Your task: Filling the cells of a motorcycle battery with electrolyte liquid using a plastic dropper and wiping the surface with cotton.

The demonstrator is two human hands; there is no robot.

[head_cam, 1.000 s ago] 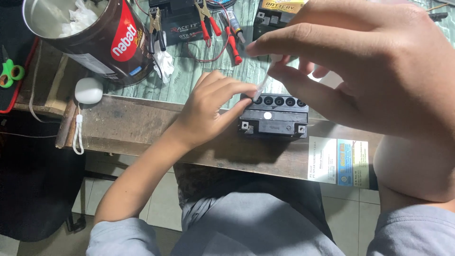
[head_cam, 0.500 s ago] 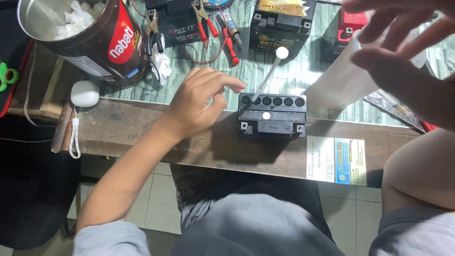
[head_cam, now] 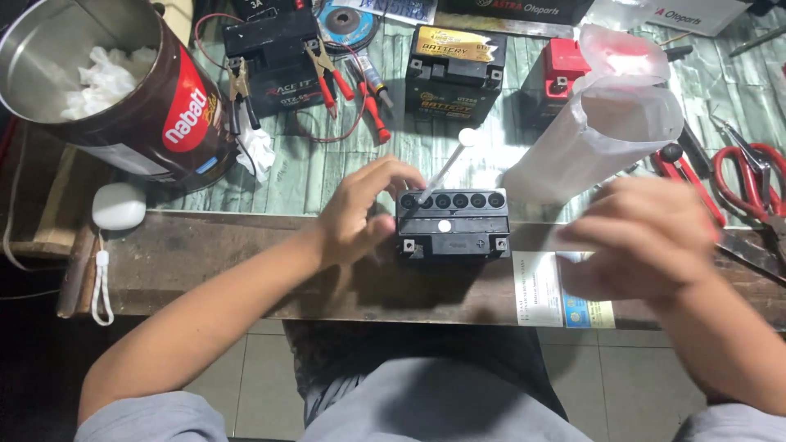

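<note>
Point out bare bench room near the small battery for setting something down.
Free: the wooden edge strip between the white pod and the left hand; the green mat between the tin and the small battery. Crowded: back row with the clamps, and the right by the scissors.

Small black battery: upright at worktop front edge, six open filler holes; white stick slanting from leftmost hole.
</note>
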